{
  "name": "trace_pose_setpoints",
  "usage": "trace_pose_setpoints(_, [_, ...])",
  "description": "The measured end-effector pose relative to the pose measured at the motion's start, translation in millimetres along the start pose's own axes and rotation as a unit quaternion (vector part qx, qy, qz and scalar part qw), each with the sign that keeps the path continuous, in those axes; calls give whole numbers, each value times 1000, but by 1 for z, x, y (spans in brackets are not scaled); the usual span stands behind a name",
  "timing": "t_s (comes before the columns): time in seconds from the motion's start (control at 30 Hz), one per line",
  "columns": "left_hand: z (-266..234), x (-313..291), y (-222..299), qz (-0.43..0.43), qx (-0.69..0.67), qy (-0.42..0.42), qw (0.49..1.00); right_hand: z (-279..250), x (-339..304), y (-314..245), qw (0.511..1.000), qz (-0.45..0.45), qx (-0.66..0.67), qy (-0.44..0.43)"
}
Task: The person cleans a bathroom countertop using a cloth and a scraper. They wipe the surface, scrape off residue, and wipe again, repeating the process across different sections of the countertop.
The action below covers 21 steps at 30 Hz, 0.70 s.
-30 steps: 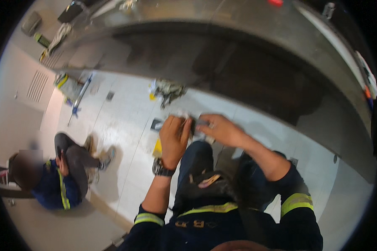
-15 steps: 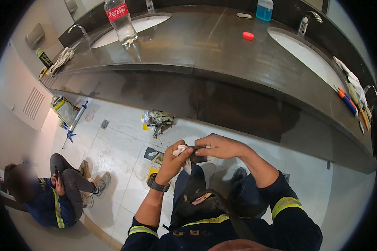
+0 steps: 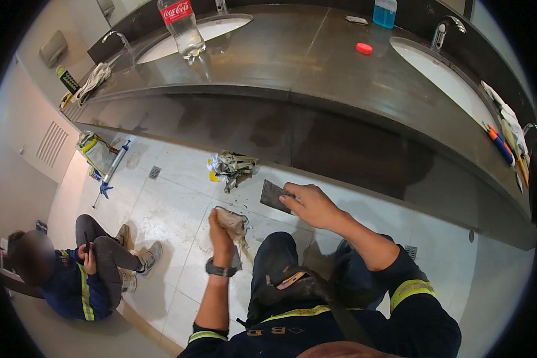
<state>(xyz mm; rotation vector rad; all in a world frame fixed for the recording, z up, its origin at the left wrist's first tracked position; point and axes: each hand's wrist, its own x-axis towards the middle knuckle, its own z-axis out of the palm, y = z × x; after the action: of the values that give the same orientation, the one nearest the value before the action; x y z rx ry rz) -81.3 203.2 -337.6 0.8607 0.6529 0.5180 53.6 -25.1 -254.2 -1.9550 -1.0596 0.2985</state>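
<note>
My right hand (image 3: 309, 206) is closed on a dark, flat, rectangular scraper (image 3: 274, 196), held out toward the counter above the floor. Lower and to the left, my left hand (image 3: 222, 240) has its fingers along the side of a crumpled beige cloth or bag (image 3: 231, 222). It seems to be gripping it, though the thumb is hard to make out. A narrow pale strip hangs from that bundle beside my wrist. Beyond it on the tiles lies a heap of crumpled silvery and yellow packaging (image 3: 235, 169).
A dark counter (image 3: 268, 59) with basins spans ahead, bearing a clear bottle (image 3: 185, 36), a red cap (image 3: 364, 49), a blue-liquid bottle (image 3: 385, 15) and tools (image 3: 500, 146). A caulking gun (image 3: 114, 167) leans by a bag (image 3: 95, 149). Another person (image 3: 77, 280) sits at left.
My hands have moved apart. The right has swung up, bringing the scraper into plain view; the left has gone left and down with the beige bundle. The view has shifted slightly.
</note>
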Motion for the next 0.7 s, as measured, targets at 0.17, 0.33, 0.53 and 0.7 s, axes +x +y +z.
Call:
trace_pose_setpoints(0.17, [65,-28,11,342,455,-112,815,20,3,-19,996,77,40,1])
trace_pose_setpoints(0.33, [91,-25,5,516,468,-142,703,35,1,-11,978,70,179,86])
trace_pose_setpoints(0.53, [82,-38,-7,428,499,-170,734,31,-1,-4,982,101,150,58])
trace_pose_setpoints(0.7, [84,-30,13,423,492,-138,749,22,-5,-16,990,74,116,39])
